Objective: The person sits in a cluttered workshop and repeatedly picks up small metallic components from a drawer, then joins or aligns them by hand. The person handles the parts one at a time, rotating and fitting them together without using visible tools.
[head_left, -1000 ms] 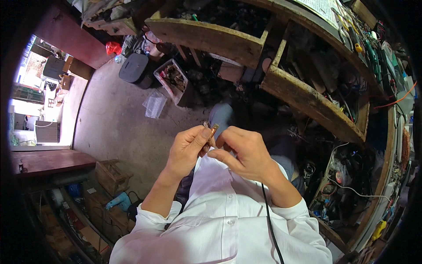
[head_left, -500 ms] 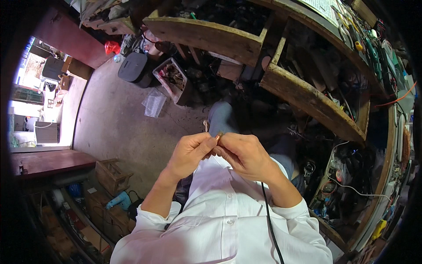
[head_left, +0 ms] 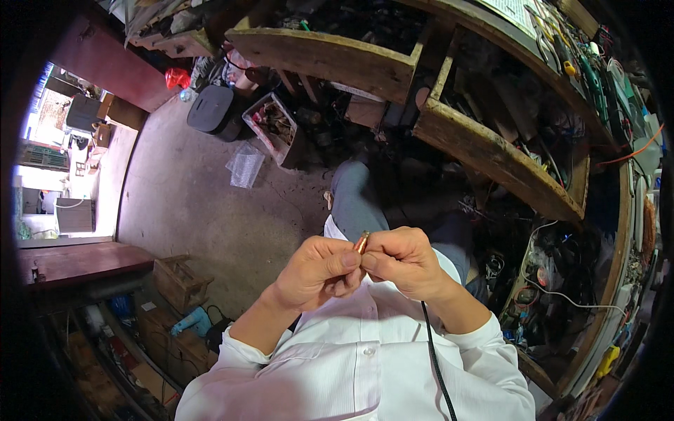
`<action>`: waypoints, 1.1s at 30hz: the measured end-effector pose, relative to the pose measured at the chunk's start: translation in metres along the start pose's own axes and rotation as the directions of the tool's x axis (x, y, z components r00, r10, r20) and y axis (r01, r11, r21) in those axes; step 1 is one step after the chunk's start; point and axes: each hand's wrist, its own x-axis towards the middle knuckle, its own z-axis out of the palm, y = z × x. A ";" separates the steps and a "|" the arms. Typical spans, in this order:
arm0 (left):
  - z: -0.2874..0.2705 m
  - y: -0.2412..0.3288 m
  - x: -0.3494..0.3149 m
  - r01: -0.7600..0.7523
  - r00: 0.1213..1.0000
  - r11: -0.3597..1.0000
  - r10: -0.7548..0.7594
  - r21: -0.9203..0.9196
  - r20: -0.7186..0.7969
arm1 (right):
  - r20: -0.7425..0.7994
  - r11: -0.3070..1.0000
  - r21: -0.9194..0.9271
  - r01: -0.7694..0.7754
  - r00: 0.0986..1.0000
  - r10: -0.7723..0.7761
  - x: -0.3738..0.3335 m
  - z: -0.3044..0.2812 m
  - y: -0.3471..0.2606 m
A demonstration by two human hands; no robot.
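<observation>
Between my fingertips, in front of my white shirt, is a small copper-coloured cylindrical piece [head_left: 361, 243] with a duller, brassy upper end. My left hand [head_left: 317, 272] pinches it from one side, thumb laid along its lower part. From the other side my right hand [head_left: 404, 263] grips it with thumb and curled forefinger. The two hands touch around it, and its lower end is hidden by the fingers. What exact kind of part it is I cannot make out.
Two open wooden drawers [head_left: 491, 158] jut out ahead and to the right. On the floor stand a dark lidded bin [head_left: 210, 109] and a box of scraps [head_left: 274, 130], with bubble wrap [head_left: 246, 165] nearby. A wooden stool [head_left: 180, 283] and blue power tool [head_left: 191, 320] are at the left.
Both hands have come down closer to my body, still holding the copper-coloured piece. More of the piece now shows above the fingertips, tilted upward.
</observation>
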 end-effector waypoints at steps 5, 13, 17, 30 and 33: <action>0.015 0.001 -0.004 0.060 0.993 0.991 -0.047 -0.118 0.111 | 0.001 0.960 0.265 -0.091 0.996 0.094 -0.008 0.004 -0.005; -0.012 0.008 -0.006 -0.131 0.991 0.886 0.119 -0.445 -0.055 | -0.032 0.884 0.424 0.196 0.979 -0.202 -0.026 0.002 -0.046; -0.002 0.006 0.000 -0.190 0.982 0.954 0.188 -0.231 -0.031 | -0.042 0.754 -0.628 0.193 0.959 -0.281 0.000 -0.008 -0.036; -0.020 0.009 0.007 -0.163 0.985 0.986 0.164 -0.017 0.045 | -0.328 0.767 -0.640 0.048 0.886 -0.329 0.014 -0.041 0.018; -0.022 0.008 0.008 -0.150 0.988 0.988 0.151 -0.019 0.042 | -0.328 0.733 -0.680 -0.010 0.898 -0.292 0.017 -0.038 0.009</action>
